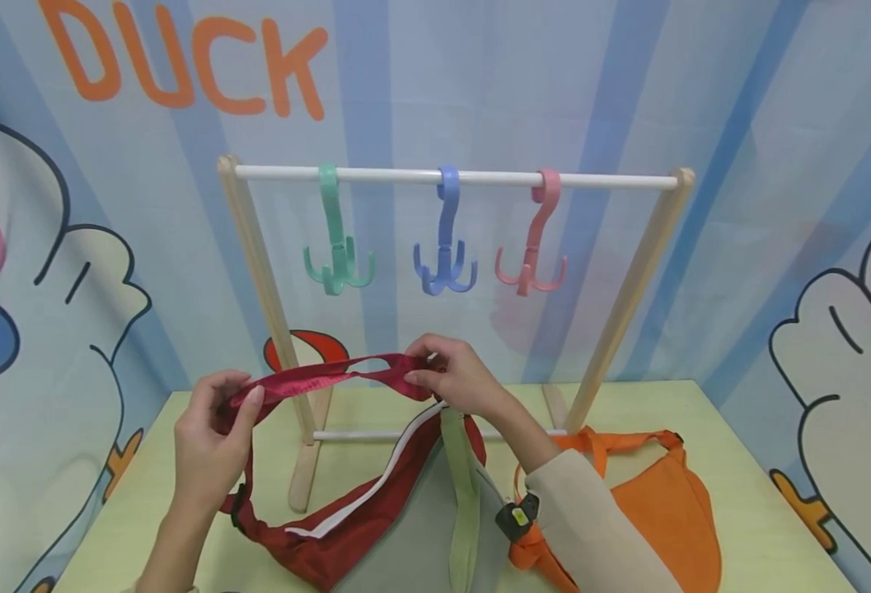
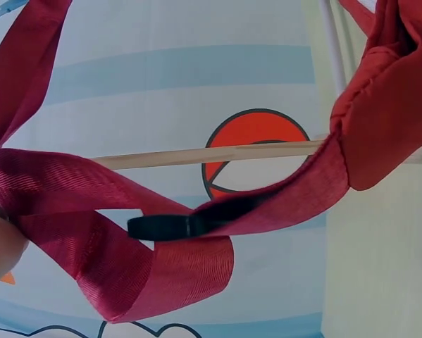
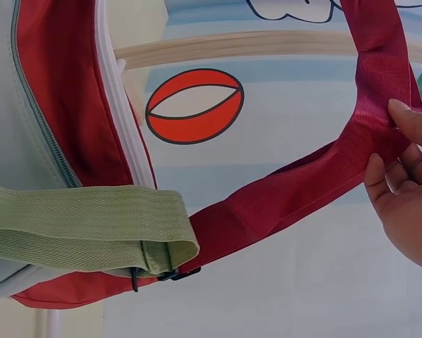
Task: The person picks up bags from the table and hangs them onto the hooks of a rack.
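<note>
Because the dark-red webbing strap (image 1: 309,381) looks light and limp, left hand (image 1: 213,422) and right hand (image 1: 462,376) sensibly pinch it at well-separated spots.

the table (image 1: 765,552), finished in pale yellow, is backed by a backdrop (image 1: 465,74) striped in light and deeper blue, on which faint creases are seen. above and to the left of the table, "duck" is spelled in orange lettering (image 1: 175,58). the table is flanked on its left by a printed white cartoon figure (image 1: 49,346), outlined in black, and on its right by another figure (image 1: 858,395). by the table's rear edge a red-and-white oval (image 3: 194,105) is printed. the table is softly, evenly lit.
</note>
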Motion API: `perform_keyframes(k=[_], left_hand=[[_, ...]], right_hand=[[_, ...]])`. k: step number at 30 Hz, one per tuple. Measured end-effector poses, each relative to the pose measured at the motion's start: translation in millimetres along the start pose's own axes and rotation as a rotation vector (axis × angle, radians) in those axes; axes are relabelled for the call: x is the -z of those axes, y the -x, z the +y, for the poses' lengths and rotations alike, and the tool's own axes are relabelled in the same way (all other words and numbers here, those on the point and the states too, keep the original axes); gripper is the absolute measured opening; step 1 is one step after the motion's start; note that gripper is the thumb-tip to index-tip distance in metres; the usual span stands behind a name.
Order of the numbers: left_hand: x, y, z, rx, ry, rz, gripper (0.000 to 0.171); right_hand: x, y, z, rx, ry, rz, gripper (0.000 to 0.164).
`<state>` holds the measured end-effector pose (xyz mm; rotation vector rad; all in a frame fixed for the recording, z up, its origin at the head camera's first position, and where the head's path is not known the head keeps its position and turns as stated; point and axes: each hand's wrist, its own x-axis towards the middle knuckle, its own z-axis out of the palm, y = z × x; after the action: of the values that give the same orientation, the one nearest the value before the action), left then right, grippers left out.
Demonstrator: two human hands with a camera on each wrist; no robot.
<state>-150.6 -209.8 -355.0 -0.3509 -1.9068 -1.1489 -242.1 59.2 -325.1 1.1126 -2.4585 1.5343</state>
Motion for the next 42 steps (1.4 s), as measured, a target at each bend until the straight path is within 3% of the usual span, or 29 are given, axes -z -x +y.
perform_keyframes(k=[7,16,34,42], left_hand=[[1.9,-7.7,4.7,-0.02,-0.073,-0.026,0.029],[5.3,-19.8,10.5,-0.036,-0.128,-0.107,0.029],[13.4,-26.4,16.5,0.045,-0.146,-0.186,0.026],[16.8,-26.4,14.6,0.077,-0.134,-0.193,0.027]], right_hand=[[3.5,-2.8,-4.9,0.005,0.039,-0.029,0.011],[12.4,-5.8,-10.8,-0.002,0.084,-0.071,0.01],[18.3,-5.8,-6.0,-0.059,0.051,-0.167,0.015],[18.9,-4.7,0.6,-0.011,0.065,-0.236,0.016]])
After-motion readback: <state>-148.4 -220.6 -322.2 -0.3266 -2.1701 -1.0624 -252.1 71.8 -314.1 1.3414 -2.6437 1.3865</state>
